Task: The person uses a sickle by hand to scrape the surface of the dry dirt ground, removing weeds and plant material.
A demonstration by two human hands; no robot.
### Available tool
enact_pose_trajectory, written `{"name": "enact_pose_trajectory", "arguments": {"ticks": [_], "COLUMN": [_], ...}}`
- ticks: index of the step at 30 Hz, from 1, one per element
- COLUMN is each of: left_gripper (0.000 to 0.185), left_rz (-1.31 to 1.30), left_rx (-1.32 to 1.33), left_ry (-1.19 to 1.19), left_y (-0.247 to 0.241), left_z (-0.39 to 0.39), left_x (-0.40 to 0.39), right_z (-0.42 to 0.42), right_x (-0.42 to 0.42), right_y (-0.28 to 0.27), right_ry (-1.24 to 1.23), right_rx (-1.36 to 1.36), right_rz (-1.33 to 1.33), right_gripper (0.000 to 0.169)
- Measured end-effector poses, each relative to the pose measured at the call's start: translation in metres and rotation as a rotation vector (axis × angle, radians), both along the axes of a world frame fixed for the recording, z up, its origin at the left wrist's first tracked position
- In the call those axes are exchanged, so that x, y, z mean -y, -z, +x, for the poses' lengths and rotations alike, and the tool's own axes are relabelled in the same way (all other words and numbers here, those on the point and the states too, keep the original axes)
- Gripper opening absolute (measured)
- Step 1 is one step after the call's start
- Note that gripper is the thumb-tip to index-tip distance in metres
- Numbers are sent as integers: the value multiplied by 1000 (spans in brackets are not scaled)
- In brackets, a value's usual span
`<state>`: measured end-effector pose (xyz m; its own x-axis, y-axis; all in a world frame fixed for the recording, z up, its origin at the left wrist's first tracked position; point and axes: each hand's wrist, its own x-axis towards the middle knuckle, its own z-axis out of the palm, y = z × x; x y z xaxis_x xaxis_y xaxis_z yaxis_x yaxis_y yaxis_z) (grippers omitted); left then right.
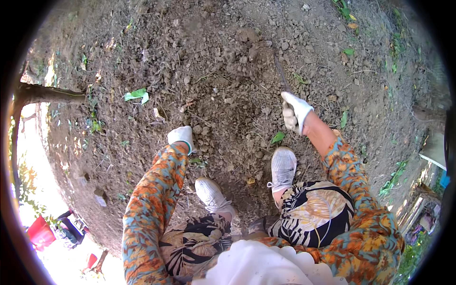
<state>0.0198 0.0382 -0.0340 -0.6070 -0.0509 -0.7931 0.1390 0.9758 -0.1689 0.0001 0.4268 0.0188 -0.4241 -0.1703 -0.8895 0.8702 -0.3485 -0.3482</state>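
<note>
My right hand (294,110), in a white knit glove with a pale coated palm, is wrapped around a slim dark hand tool (280,73). The tool's shaft slopes up and left from my thumb, and its far end is hard to make out near a patch of loosened soil (245,57). That patch is partly blurred. Low over the ground to the left is my left hand (181,137), in a matching glove. Its back faces me and the fingers are hidden, so whether it holds anything does not show. Small clods (201,130) lie right beside it.
My white sneakers (284,165) stand on cloddy soil strewn with roots and leaves. A torn green leaf (137,95) lies to the left. Beyond it rises a tree trunk (50,94). Broken brick (100,196) and a red object (41,233) are at lower left.
</note>
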Motion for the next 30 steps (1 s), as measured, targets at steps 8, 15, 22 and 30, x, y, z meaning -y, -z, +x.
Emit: {"name": "enact_pose_trajectory", "arguments": {"ticks": [8,15,22,30], "left_gripper": [45,47,46,48], "left_rz": [-3,5,2,-17], "left_rx": [-18,-21,0,-3], "left_ry": [12,17,19,18], "left_y": [3,6,1,7], "left_z": [0,1,-1,2], "left_x": [0,6,-4,1], "right_z": [-7,43,69,83], "right_x": [-46,-33,-38,-25], "right_y": [57,74,34,-18], "right_ry": [-566,-274,-143,-224], "right_rx": [-515,-176,-74,-119], "right_rz": [1301,580,386,270], "right_gripper": [50,35,29,28]}}
